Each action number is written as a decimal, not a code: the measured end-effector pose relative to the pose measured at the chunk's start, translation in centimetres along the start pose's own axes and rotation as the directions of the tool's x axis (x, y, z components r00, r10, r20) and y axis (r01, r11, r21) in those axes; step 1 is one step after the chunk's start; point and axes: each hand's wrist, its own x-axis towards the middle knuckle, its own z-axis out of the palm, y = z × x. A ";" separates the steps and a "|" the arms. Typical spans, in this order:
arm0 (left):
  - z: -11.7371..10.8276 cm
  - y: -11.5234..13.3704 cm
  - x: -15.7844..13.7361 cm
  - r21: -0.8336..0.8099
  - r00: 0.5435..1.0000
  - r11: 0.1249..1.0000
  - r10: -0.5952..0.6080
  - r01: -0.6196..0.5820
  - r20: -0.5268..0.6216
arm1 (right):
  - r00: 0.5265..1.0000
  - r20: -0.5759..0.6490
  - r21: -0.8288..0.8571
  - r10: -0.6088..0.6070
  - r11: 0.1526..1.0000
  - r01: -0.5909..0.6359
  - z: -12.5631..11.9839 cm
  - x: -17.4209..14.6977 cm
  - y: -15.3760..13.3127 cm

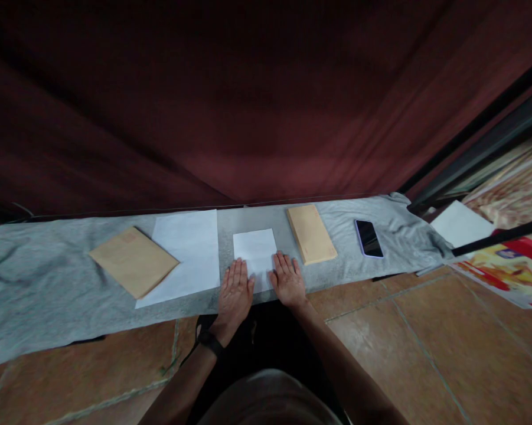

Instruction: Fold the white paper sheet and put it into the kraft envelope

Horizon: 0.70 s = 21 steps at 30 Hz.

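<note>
A small white sheet of paper (254, 245), perhaps folded, lies flat on the grey cloth in front of me. My left hand (236, 289) rests flat over its left edge, fingers stretched out and pointing away from me. On the right edge lies my right hand (289, 280), also flat, with the thumb toward the paper. Neither hand grips anything. Just right of the paper is a stack of brown envelopes (312, 235). To the left, larger white sheets (190, 248) lie partly under another pile of brown envelopes (133, 260).
A phone (369, 238) with a dark screen lies to the right on the grey cloth (62, 307), which covers a narrow bench. Behind it hangs a dark red curtain (266, 130). A metal frame and a colourful box (513, 268) stand at the right, over a tiled floor (389, 336).
</note>
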 end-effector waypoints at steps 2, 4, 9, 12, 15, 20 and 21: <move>0.1 1.2 1.7 -0.027 0.998 0.998 0.053 -0.052 0.041 | 1.000 -0.004 -0.002 0.000 1.000 0.000 0.0 0.0 0.0; 0.6 2.6 3.9 -0.066 0.988 0.991 0.124 -0.119 0.088 | 1.000 -0.003 -0.006 -0.007 1.000 0.007 0.1 -0.1 0.0; 2.5 4.5 8.8 -0.115 0.954 0.973 0.222 -0.202 0.201 | 1.000 0.005 -0.019 -0.020 1.000 0.020 0.4 -0.1 0.1; 3.3 3.7 9.8 -0.092 0.956 0.973 0.225 -0.211 0.187 | 1.000 -0.002 -0.025 -0.011 1.000 0.011 0.4 0.0 0.0; 3.5 2.1 10.0 -0.049 0.965 0.976 0.219 -0.214 0.145 | 1.000 -0.013 -0.033 -0.011 0.999 0.010 0.2 0.1 -0.1; 3.1 -1.2 10.2 0.017 0.990 0.995 0.093 -0.096 0.105 | 1.000 -0.006 -0.046 -0.008 0.999 0.008 0.0 0.1 -0.2; 3.0 -1.7 10.3 0.024 0.993 0.997 0.067 -0.070 0.093 | 1.000 -0.002 -0.045 -0.006 0.999 0.006 0.0 0.0 -0.3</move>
